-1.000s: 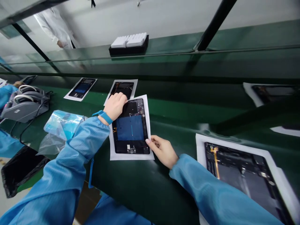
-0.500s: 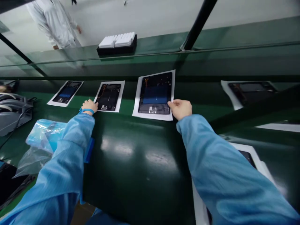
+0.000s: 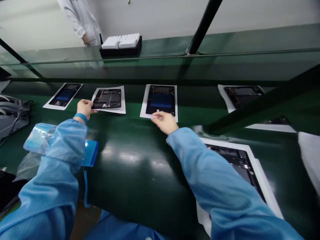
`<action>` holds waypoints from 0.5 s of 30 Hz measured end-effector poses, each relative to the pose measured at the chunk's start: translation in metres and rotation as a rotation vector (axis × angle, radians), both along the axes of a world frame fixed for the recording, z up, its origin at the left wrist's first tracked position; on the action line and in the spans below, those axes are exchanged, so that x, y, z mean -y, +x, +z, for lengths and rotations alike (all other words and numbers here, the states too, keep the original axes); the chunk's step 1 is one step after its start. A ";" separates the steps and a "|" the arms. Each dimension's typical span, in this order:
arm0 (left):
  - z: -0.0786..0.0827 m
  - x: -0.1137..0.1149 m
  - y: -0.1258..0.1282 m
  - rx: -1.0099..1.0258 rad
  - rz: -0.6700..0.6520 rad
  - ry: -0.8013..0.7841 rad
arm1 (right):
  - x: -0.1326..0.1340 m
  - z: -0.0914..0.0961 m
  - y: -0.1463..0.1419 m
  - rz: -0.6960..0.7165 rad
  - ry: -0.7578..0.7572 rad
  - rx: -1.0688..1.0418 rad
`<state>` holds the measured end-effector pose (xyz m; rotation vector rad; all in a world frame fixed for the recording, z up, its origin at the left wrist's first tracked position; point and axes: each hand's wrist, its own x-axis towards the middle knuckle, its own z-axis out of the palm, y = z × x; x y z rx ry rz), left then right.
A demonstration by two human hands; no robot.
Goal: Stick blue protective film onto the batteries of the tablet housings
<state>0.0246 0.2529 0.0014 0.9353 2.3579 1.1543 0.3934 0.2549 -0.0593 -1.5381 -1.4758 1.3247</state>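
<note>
My left hand [image 3: 85, 108] grips the left edge of a tablet shell [image 3: 107, 98] with dark insides, slightly turned on its white sheet [image 3: 120, 109]. A blue band circles that wrist. My right hand [image 3: 165, 122] is at the front edge of another tablet shell [image 3: 161, 100], which has a blue panel and lies on a white sheet [image 3: 143, 110]. Its fingers are loosely bent with nothing visible in them; whether they touch the sheet I cannot tell.
Another tablet shell [image 3: 65, 94] lies on paper at the left. More shells [image 3: 243, 95] lie right, behind a dark slanted bar [image 3: 265, 103]. A bagged blue pack [image 3: 37, 138] and grey device [image 3: 12, 113] are left. A black tray [image 3: 120, 51] holds white pieces; a person [image 3: 85, 23] stands behind.
My right hand has let go of the blue-panelled shell's right side and moved left to its front edge. Under my left hand, the other shell has turned on its sheet. The view has shifted.
</note>
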 end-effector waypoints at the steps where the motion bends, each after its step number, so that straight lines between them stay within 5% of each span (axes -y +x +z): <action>1: 0.003 0.014 0.006 0.058 -0.009 0.029 | 0.016 0.000 -0.014 0.054 -0.051 -0.089; 5: 0.002 0.097 0.032 0.221 -0.081 0.095 | 0.080 0.002 -0.056 0.215 -0.216 -0.384; 10: -0.024 0.213 0.067 0.259 -0.258 0.034 | 0.141 0.004 -0.058 0.272 -0.377 -0.665; 15: -0.040 0.266 0.082 0.070 -0.456 -0.120 | 0.181 -0.007 -0.026 0.180 -0.335 -0.539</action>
